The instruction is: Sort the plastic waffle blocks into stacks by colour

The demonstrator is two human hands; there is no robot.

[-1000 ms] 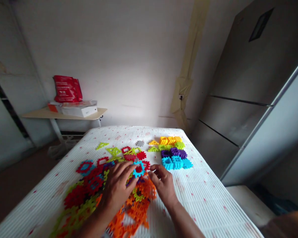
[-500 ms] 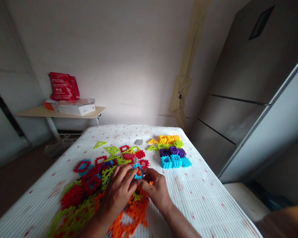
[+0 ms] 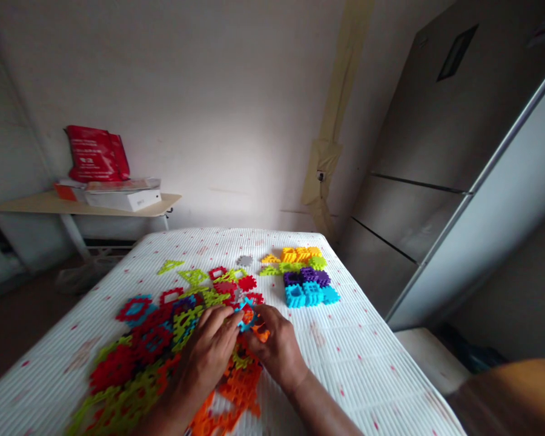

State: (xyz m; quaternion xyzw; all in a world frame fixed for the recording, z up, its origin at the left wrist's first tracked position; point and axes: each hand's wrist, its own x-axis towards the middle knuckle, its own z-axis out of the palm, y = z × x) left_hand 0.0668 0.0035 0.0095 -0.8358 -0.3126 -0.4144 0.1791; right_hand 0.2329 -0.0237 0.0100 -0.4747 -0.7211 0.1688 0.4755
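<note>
A light-blue plastic interlocking piece (image 3: 242, 326) with notched edges and a central opening sits between my two hands. My left hand (image 3: 209, 348) pinches its left side, fingers bent together. My right hand (image 3: 278, 348) grips the right side with curled fingers, and an orange notched piece (image 3: 262, 333) shows close to them; whether it is held too, I cannot tell. Both hands are over a loose pile of similar pieces: red ones (image 3: 112, 368), lime-green ones (image 3: 129, 393) and orange ones (image 3: 241, 387). My palms and wrists hide part of the pile.
Sorted stacks stand at the right: light-blue (image 3: 295, 296), purple (image 3: 307, 276), lime (image 3: 318, 263) and yellow pieces (image 3: 289, 255). A white spotted quilted cover (image 3: 345, 357) lies underneath. Behind are a side table (image 3: 29, 204) with a red bag (image 3: 95, 154), and a refrigerator (image 3: 418, 157).
The camera view has turned slightly to the right, so everything sits further left. The blue piece has tilted between my fingers; both hands remain on it.
</note>
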